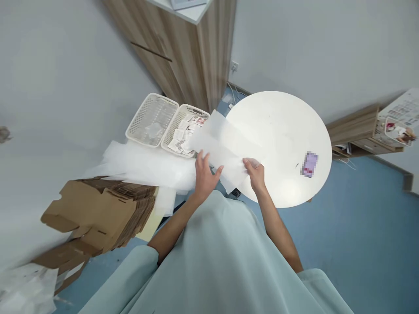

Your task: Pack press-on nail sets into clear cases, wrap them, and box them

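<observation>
Brown cardboard stack [108, 213] is lying far left | right basket [173, 125] is sitting beyond white sheets [153, 168] | left hand [205, 179] is spreading open, contact unclear | translucent sheet [222, 152] is overlapping the counter's [281, 135] left edge in view, long axis slanting from upper left to lower right, upper end pointing basketward | right hand [257, 174] is pinching its right edge | white surface is stretching toward the purple item [310, 165]

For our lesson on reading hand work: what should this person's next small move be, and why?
Probably close the left hand on the white sheet to steady it: the right hand pinches the sheet, while the left is spread open at its near side, and part of the sheet extends past the round table.
</observation>
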Demonstrator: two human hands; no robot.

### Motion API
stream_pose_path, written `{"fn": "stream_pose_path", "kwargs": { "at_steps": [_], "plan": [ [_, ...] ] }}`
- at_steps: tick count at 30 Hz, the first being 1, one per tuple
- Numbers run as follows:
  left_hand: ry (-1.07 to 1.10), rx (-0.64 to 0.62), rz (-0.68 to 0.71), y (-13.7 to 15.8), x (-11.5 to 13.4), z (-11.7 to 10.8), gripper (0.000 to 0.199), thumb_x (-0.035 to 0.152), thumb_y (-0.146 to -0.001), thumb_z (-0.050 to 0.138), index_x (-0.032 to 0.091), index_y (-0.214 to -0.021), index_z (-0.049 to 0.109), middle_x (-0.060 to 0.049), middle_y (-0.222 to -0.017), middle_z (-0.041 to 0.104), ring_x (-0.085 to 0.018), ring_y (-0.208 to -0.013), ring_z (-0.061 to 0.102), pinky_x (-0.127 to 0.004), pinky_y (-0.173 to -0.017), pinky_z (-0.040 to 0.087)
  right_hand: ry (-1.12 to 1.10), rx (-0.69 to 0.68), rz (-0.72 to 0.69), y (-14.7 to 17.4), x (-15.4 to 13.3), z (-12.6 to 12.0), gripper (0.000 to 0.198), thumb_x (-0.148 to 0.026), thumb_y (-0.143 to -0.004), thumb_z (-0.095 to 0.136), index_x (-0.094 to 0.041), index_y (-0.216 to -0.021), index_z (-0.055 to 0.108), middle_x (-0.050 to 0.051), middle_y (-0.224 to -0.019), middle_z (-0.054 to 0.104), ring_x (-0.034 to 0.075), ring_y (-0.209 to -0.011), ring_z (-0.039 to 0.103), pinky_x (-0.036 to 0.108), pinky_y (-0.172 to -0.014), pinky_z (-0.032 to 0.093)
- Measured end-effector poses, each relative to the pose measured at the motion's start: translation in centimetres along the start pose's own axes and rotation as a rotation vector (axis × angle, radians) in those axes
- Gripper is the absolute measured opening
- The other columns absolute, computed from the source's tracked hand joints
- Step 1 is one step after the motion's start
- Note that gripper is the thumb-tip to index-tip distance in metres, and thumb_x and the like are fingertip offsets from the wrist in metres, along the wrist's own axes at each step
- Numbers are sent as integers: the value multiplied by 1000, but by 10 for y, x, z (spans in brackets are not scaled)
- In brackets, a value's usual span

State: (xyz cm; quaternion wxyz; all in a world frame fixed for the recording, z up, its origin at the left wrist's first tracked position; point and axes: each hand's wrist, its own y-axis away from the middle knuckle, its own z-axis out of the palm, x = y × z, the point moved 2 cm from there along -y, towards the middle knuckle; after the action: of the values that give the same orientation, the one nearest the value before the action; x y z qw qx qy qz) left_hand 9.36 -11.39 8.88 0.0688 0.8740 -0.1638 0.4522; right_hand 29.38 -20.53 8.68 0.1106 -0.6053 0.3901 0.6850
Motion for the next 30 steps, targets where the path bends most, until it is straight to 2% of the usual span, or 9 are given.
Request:
{"fn": "stream_pose_path", "kwargs": {
  "at_steps": [1, 3, 5, 7, 8, 12, 16, 23, 30],
  "plan": [
    [59, 8, -117, -4, -3, 10, 79, 53, -90, 77, 19, -153, 42, -21, -172, 28, -40, -163, 22, -61, -129, 30, -19, 41, 8, -2, 2, -17, 49, -63, -80, 80, -18, -98, 79, 8, -97, 79, 22, -88, 71, 31, -72, 55],
    [263, -67, -393, -10, -7, 34, 91, 56, -85, 83, 19, -155, 39, -24, -170, 32, -41, -160, 29, -58, -125, 39, -75, 121, 28, -6, 9, -48, 49, -61, -79, 82, -17, -101, 79, 9, -100, 79, 23, -91, 72, 32, -75, 56],
    [547, -249, -622, -14, -4, 63, 83, 56, -83, 85, 19, -148, 47, -24, -157, 51, -39, -146, 52, -53, -114, 52, -141, 189, 45, -9, 18, -73, 49, -58, -78, 84, -17, -103, 79, 9, -103, 79, 23, -94, 72, 32, -77, 57],
    [783, -424, -728, -16, 6, 92, 66, 52, -83, 86, 17, -132, 59, -22, -136, 67, -32, -124, 69, -46, -105, 59, -193, 238, 54, -11, 27, -94, 48, -55, -77, 85, -17, -105, 78, 9, -106, 79, 23, -96, 72, 33, -78, 58],
    [842, -467, -745, -17, 12, 104, 58, 48, -82, 87, 17, -125, 63, -19, -127, 72, -29, -115, 73, -44, -102, 60, -210, 257, 58, -12, 32, -102, 48, -54, -76, 85, -17, -105, 77, 9, -106, 79, 23, -96, 72, 32, -78, 58],
    [752, -434, -713, -24, 29, 146, 45, 36, -76, 90, 19, -112, 68, -10, -107, 77, -20, -96, 74, -36, -92, 61, -243, 319, 83, -13, 52, -129, 44, -51, -73, 86, -19, -101, 73, 6, -99, 77, 21, -91, 72, 31, -73, 59],
    [603, -447, -589, -34, 31, 175, 41, 40, -73, 88, 19, -103, 70, -8, -100, 77, -20, -90, 73, -32, -81, 59, -233, 333, 114, -11, 76, -150, 40, -51, -74, 84, -21, -98, 73, 7, -101, 78, 23, -94, 73, 33, -76, 60],
    [311, -463, -570, -46, 11, 212, 34, 34, -76, 81, 18, -102, 66, -7, -93, 76, -15, -70, 65, -25, -61, 51, -182, 383, 173, -6, 120, -170, 40, -49, -69, 85, -17, -92, 80, 10, -103, 82, 28, -103, 73, 40, -92, 59],
    [107, -559, -477, -52, -3, 233, 15, 26, -81, 75, 19, -91, 65, -7, -93, 76, -14, -65, 64, -26, -61, 52, -95, 389, 226, -7, 140, -174, 40, -48, -68, 81, -17, -92, 78, 8, -94, 80, 23, -87, 72, 34, -75, 58]
  ]
}}
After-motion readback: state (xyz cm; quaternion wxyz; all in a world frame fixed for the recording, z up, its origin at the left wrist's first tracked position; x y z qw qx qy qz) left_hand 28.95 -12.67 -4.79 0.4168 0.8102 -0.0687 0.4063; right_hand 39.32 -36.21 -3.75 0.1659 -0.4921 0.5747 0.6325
